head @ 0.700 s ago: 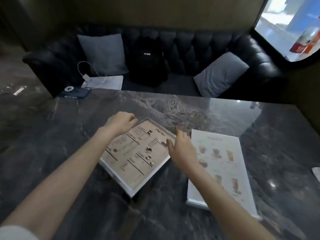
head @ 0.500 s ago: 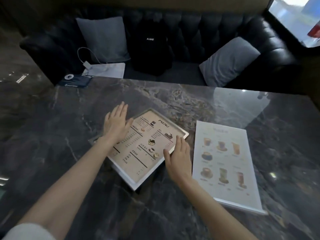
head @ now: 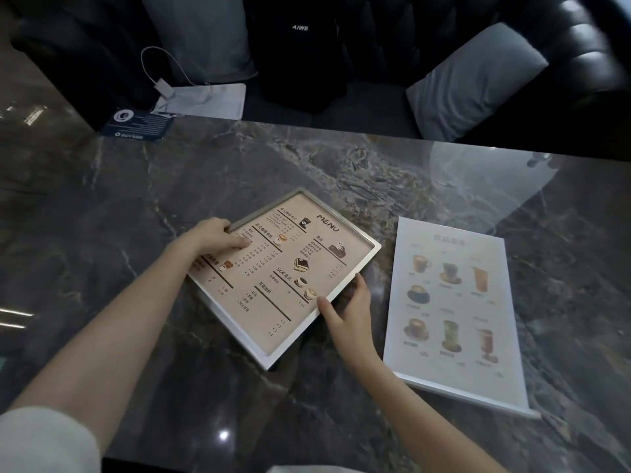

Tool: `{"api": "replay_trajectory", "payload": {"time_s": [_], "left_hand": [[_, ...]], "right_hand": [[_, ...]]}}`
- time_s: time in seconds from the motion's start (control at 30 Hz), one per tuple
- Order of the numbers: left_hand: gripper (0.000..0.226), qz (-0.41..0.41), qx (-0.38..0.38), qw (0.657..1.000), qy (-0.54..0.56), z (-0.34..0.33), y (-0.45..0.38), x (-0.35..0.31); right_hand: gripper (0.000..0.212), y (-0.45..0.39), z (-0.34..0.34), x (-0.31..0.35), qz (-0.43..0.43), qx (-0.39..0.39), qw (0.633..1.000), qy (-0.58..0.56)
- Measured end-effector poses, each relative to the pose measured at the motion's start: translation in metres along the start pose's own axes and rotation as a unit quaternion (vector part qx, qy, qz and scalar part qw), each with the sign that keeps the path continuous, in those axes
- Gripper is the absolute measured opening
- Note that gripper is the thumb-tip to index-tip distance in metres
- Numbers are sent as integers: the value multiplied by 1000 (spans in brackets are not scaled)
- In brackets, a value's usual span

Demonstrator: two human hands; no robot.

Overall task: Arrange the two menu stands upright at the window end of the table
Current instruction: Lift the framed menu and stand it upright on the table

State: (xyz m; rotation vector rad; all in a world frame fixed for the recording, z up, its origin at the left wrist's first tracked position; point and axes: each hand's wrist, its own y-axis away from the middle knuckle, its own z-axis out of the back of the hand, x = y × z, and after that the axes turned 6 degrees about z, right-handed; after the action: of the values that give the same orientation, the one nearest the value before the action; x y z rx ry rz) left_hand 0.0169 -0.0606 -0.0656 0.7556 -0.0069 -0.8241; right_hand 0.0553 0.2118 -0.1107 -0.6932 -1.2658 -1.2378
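A beige framed menu stand [head: 283, 274] with a silver rim lies tilted in the middle of the dark marble table [head: 102, 206], its near right side raised slightly off the surface. My left hand [head: 215, 235] grips its left edge, thumb on the face. My right hand [head: 348, 308] grips its right edge, thumb on top and fingers under the frame. A white drinks menu stand [head: 454, 305] lies flat to the right, its base bar towards me; neither hand touches it.
A dark blue card [head: 136, 126] rests at the table's far left corner. Behind the table stands a black tufted sofa [head: 587, 63] with two grey cushions, a black bag [head: 300, 46] and a white pad with a cable [head: 205, 100].
Both hands went from lying flat on the beige menu to gripping its left and right edges. The camera has tipped downward and closer, so the window is out of view.
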Motion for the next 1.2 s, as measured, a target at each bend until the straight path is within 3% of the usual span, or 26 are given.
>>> {"api": "replay_trajectory", "payload": {"time_s": [0.13, 0.33, 0.5, 0.67, 0.83, 0.93, 1.2], "left_hand": [[27, 7, 18, 995, 96, 1, 2, 1], [27, 28, 33, 992, 122, 3, 4, -1], [27, 26, 23, 991, 127, 2, 8, -2], [26, 22, 22, 990, 136, 3, 14, -2], [26, 10, 3, 985, 172, 12, 28, -6], [22, -14, -16, 980, 197, 18, 36, -10], [23, -69, -28, 938, 340, 16, 45, -22]], "right_hand": [[68, -3, 0, 1, -124, 17, 983, -134], [47, -11, 5, 8, -212, 38, 952, -218], [43, -19, 15, 13, -254, 88, 932, -242], [48, -22, 18, 10, -241, 106, 936, -232], [35, -29, 30, 27, -204, 140, 950, -189], [38, -32, 41, 45, -161, 154, 961, -161], [33, -35, 63, 81, -26, 109, 987, -112]]}}
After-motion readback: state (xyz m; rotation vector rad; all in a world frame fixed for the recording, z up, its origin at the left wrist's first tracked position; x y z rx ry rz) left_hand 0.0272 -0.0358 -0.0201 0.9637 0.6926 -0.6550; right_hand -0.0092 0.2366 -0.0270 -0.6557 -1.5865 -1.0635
